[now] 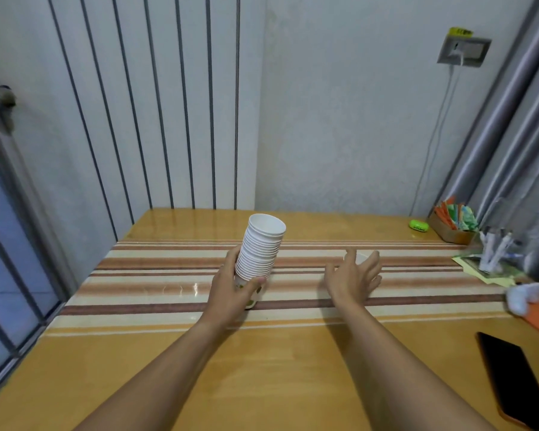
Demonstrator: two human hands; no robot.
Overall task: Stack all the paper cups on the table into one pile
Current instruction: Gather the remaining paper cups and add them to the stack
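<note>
Stack of paper cups [260,250]: tilted, gripped at base by left hand [234,287]. Right hand [353,275]: spread, right of stack, hiding single paper cup [362,257].

Both bare forearms reached forward; the left hand [234,286] was curled in a grip, the right hand [353,275] spread open.

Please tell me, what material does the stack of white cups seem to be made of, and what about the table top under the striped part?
Tall stack of white cups: apparently thin paper, matte, with fine rolled rims nested closely; the lowest cup shows a printed pattern.
Yellowish wooden-looking table top: wood or wood-look laminate with faint grain. The glare suggests a glossy, possibly clear, cover over the striped brown and cream band.
</note>
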